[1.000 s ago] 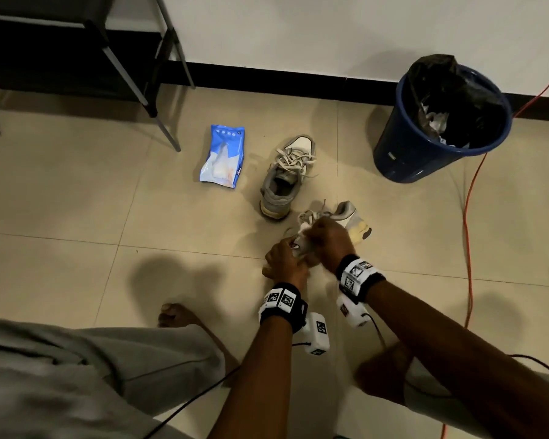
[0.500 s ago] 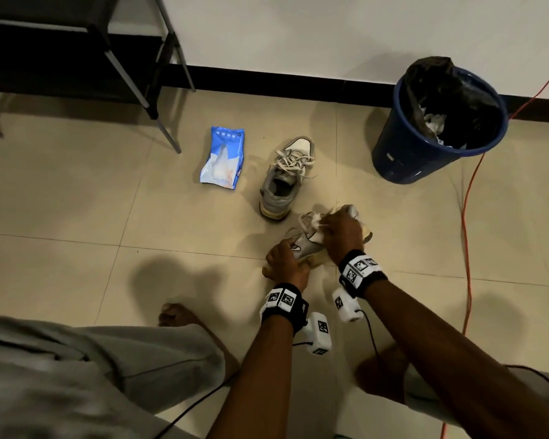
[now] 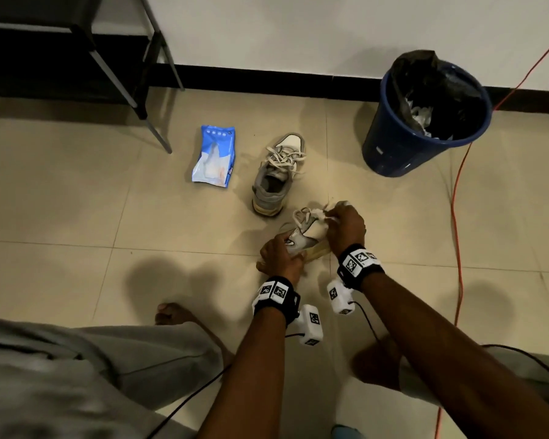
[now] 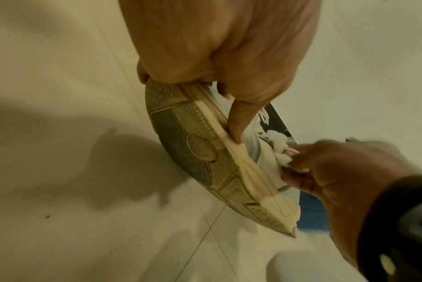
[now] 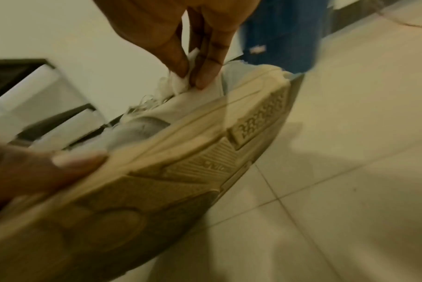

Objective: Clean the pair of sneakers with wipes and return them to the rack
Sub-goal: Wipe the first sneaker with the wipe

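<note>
My left hand [image 3: 279,255] grips the heel end of a grey-and-white sneaker [image 3: 305,236], tilted on its side above the floor, its tan sole [image 4: 200,152] facing the left wrist camera. My right hand [image 3: 344,224] pinches a crumpled white wipe [image 4: 279,148] against the sneaker's upper near the laces; the wipe [image 5: 180,82] sits between thumb and fingers. The second sneaker [image 3: 278,175] stands upright on the tiles just beyond. A blue pack of wipes [image 3: 214,156] lies to its left.
A blue bin [image 3: 425,122] lined with a black bag and holding used wipes stands at the right by the wall. An orange cable [image 3: 457,201] runs along the floor beside it. The black metal rack [image 3: 124,68] stands at the back left. My bare foot [image 3: 175,313] rests nearby.
My right hand has slid the wipe along the sneaker's upper, away from the heel toward the toe. My left hand keeps its grip in the same place.
</note>
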`<state>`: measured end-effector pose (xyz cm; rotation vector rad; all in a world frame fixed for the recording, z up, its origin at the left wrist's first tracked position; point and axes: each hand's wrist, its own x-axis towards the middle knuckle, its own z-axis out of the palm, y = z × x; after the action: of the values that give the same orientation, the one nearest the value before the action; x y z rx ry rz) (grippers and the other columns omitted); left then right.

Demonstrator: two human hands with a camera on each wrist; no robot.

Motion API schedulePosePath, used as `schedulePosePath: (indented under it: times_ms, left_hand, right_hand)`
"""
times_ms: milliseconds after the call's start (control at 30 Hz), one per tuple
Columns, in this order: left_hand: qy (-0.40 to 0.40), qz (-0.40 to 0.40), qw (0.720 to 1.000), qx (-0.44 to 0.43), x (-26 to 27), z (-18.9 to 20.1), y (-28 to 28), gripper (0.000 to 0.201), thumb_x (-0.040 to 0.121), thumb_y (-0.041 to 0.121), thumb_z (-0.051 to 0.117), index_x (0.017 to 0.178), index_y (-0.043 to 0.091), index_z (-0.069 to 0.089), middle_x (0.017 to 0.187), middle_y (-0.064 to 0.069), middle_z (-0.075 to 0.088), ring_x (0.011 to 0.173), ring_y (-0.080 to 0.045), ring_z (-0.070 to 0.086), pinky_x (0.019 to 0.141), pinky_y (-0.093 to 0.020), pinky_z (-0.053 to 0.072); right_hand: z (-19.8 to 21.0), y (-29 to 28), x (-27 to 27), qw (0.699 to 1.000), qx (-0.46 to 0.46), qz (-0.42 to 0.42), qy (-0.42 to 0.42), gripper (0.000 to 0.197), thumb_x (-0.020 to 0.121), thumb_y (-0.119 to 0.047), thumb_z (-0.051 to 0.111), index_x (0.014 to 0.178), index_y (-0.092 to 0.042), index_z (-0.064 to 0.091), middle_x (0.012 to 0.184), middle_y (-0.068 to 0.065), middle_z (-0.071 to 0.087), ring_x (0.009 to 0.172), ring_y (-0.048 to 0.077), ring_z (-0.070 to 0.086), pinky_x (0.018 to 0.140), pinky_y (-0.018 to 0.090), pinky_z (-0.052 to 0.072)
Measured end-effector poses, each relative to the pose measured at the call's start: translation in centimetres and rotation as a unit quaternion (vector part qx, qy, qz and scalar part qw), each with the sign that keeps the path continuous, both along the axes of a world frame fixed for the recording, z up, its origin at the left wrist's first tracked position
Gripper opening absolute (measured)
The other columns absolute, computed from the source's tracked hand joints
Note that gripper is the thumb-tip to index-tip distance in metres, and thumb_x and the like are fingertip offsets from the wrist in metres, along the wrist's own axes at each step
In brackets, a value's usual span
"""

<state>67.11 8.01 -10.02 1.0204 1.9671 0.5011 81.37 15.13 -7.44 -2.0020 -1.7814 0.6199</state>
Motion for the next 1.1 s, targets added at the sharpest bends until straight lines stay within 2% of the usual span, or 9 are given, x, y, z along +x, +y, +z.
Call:
schedulePosePath:
  times_ms: [100, 167, 300, 467, 600, 733, 867, 1000, 1100]
  left_hand:
    - [-0.004, 0.010, 1.000, -0.007, -0.1, 0.0, 0.2, 0.058, 0.076, 0.031, 0.075, 0.128, 0.034, 0.050, 0.140, 0.005, 0.047, 0.138, -0.022, 0.029, 0.111, -0.052, 0.023]
    - [-0.010, 0.013, 1.000, -0.007, -0.2, 0.0, 0.2, 0.059, 0.075, 0.032, 0.076, 0.128, 0.034, 0.050, 0.140, 0.005, 0.047, 0.138, -0.023, 0.029, 0.111, -0.052, 0.024]
    - [0.014, -0.015, 1.000, -0.003, 0.0, 0.5, 0.0, 0.057, 0.080, 0.035, 0.074, 0.131, 0.028, 0.048, 0.142, 0.003, 0.045, 0.139, -0.024, 0.026, 0.111, -0.053, 0.023]
    - [-0.003, -0.012, 1.000, -0.016, -0.4, 0.3, 0.3, 0.060, 0.079, 0.033, 0.073, 0.134, 0.030, 0.048, 0.144, 0.001, 0.043, 0.140, -0.024, 0.026, 0.111, -0.050, 0.023]
    - [0.004, -0.022, 0.999, -0.028, -0.5, 0.2, 0.6, 0.057, 0.083, 0.036, 0.072, 0.134, 0.029, 0.048, 0.147, -0.001, 0.041, 0.141, -0.025, 0.025, 0.112, -0.054, 0.023]
    - [-0.005, -0.022, 0.999, -0.049, -1.2, 0.0, 0.3, 0.058, 0.083, 0.038, 0.070, 0.136, 0.033, 0.046, 0.148, 0.001, 0.040, 0.141, -0.024, 0.023, 0.111, -0.051, 0.022]
    - [0.006, -0.048, 0.998, -0.045, -0.1, 0.7, 1.4, 0.057, 0.086, 0.038, 0.069, 0.138, 0.031, 0.045, 0.148, 0.000, 0.039, 0.141, -0.025, 0.024, 0.111, -0.051, 0.024]
    - [-0.007, -0.035, 0.998, -0.046, -1.1, 0.7, 1.4, 0.060, 0.085, 0.039, 0.069, 0.139, 0.034, 0.045, 0.147, -0.002, 0.041, 0.141, -0.025, 0.025, 0.111, -0.051, 0.025]
    - [0.006, -0.055, 0.997, -0.053, -0.9, 0.7, 1.2, 0.059, 0.087, 0.038, 0.068, 0.140, 0.032, 0.043, 0.149, -0.003, 0.039, 0.141, -0.025, 0.024, 0.111, -0.051, 0.025]
  right_hand:
    - [0.4, -3.0, -2.6, 0.980, -0.016, 0.196, -0.020, 0.021, 0.069, -0.004, 0.071, 0.089, -0.007, 0.064, 0.091, 0.015, 0.059, 0.078, 0.035, 0.059, 0.064, 0.036, 0.048]
    - [0.3, -3.6, -2.4, 0.967, -0.011, 0.255, -0.025, 0.025, 0.068, -0.005, 0.073, 0.090, -0.009, 0.064, 0.092, 0.015, 0.059, 0.077, 0.034, 0.059, 0.063, 0.035, 0.048]
    - [-0.3, -0.8, 0.9, 0.998, 0.021, -0.026, 0.052, 0.012, 0.075, 0.000, 0.066, 0.085, -0.006, 0.066, 0.090, 0.014, 0.065, 0.081, 0.033, 0.061, 0.067, 0.024, 0.040]
    - [-1.1, -5.3, -1.8, 0.982, -0.008, 0.186, 0.003, 0.019, 0.069, 0.002, 0.064, 0.085, -0.010, 0.064, 0.088, 0.011, 0.057, 0.075, 0.034, 0.057, 0.061, 0.036, 0.047]
    - [-1.8, -3.2, 1.1, 0.998, -0.007, -0.060, 0.016, 0.014, 0.073, -0.004, 0.066, 0.085, -0.009, 0.068, 0.089, 0.014, 0.066, 0.084, 0.036, 0.062, 0.069, 0.035, 0.047]
    - [-1.5, -6.0, -0.8, 0.985, -0.015, 0.168, -0.020, 0.021, 0.071, 0.000, 0.062, 0.088, -0.010, 0.067, 0.089, 0.012, 0.061, 0.077, 0.036, 0.059, 0.061, 0.036, 0.046]
    - [-1.5, -2.6, 2.8, 0.999, -0.018, -0.041, -0.009, 0.014, 0.073, -0.009, 0.066, 0.086, -0.011, 0.071, 0.091, 0.013, 0.068, 0.084, 0.036, 0.063, 0.071, 0.035, 0.049]
    - [-1.3, -5.6, -0.8, 0.986, -0.023, 0.165, -0.005, 0.026, 0.067, 0.003, 0.063, 0.088, -0.011, 0.067, 0.089, 0.012, 0.064, 0.078, 0.037, 0.062, 0.065, 0.037, 0.049]
    - [-1.7, -3.5, 2.5, 0.998, -0.026, -0.058, 0.007, 0.017, 0.072, -0.002, 0.067, 0.087, -0.007, 0.072, 0.094, 0.016, 0.070, 0.087, 0.037, 0.065, 0.074, 0.034, 0.049]
